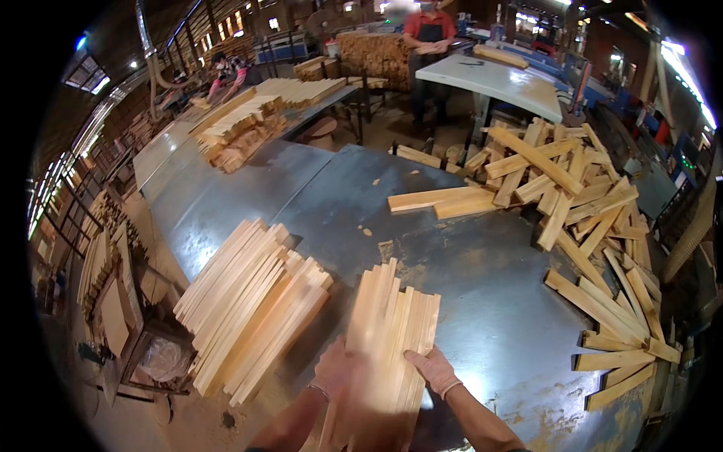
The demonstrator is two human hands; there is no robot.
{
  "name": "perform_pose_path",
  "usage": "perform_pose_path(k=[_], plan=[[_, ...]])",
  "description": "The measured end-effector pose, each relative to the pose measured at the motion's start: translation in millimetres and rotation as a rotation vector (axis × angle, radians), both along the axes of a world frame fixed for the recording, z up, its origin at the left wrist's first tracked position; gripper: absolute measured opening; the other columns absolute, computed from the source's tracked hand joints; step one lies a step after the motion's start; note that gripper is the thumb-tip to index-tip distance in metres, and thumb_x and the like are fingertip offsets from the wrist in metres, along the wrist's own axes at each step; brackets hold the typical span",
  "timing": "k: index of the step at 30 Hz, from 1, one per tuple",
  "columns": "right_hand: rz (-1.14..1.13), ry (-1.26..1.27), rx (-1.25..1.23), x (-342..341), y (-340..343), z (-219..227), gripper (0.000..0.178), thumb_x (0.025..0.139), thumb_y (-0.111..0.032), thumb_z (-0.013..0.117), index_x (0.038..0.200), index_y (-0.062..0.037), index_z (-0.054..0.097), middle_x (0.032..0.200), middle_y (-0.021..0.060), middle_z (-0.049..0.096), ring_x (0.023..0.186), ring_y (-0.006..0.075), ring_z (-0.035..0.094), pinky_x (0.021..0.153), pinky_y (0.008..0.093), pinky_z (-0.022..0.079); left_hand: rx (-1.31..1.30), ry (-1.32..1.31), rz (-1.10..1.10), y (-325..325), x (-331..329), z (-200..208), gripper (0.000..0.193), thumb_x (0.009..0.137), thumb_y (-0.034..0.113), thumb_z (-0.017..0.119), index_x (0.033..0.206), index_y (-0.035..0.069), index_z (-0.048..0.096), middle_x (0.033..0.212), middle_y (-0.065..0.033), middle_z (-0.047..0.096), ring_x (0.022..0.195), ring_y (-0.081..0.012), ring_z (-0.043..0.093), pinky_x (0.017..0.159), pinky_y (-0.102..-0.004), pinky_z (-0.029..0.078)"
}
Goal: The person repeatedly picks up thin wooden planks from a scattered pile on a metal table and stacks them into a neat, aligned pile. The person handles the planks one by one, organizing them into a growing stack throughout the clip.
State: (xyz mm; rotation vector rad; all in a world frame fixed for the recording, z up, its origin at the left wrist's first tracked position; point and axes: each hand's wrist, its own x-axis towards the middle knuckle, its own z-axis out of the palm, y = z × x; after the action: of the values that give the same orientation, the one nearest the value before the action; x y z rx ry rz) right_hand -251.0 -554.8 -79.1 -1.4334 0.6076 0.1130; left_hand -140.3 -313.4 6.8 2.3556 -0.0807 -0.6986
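A bundle of pale wooden strips (pixel 399 313) lies lengthwise in front of me on the metal tabletop, its far ends uneven. My left hand (pixel 337 369) presses against the bundle's left side, its fingers partly hidden and blurred. On the opposite side my right hand (pixel 434 369) grips the edge, thumb over the top. Both wrists show a whitish cuff. Left of the bundle, a wider stack of wooden strips (pixel 256 301) rests side by side at a slant, its near ends jutting over the table's edge.
A loose heap of wooden pieces (pixel 557 166) spreads along the right side of the metal table (pixel 339 196). More strips (pixel 241 124) lie at the far left. Beyond stand a white-topped table (pixel 489 75) and a person in red (pixel 429 30). Sawdust patches dot the metal.
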Motion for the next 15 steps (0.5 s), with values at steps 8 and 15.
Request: perform_pose_path(k=[8,15], plan=[[-0.281,-0.668,-0.381,-11.6,-5.2,229.1,0.063,0.088,-0.023,0.085,0.139,0.0027,0.058,0.119,0.0129,0.073,0.114,0.0215,0.068,0.102,0.0388,0.055,-0.492,-0.710,-0.184,-29.6,11.0,138.1,0.084,0.086,0.030,0.085,0.154,-0.004,0.048,0.145,-0.0267,0.057,0.128,-0.0444,0.060,0.108,-0.0523,0.050],[-0.075,-0.427,-0.663,-48.0,33.0,221.9,0.079,0.093,-0.032,0.085,0.156,-0.0073,0.044,0.150,0.0095,0.059,0.128,0.0272,0.063,0.110,0.0407,0.051,-0.325,-1.197,-0.562,49.9,23.9,115.6,0.065,0.095,0.029,0.079,0.152,0.008,0.055,0.150,-0.0152,0.057,0.135,-0.0328,0.057,0.112,-0.0437,0.051]])
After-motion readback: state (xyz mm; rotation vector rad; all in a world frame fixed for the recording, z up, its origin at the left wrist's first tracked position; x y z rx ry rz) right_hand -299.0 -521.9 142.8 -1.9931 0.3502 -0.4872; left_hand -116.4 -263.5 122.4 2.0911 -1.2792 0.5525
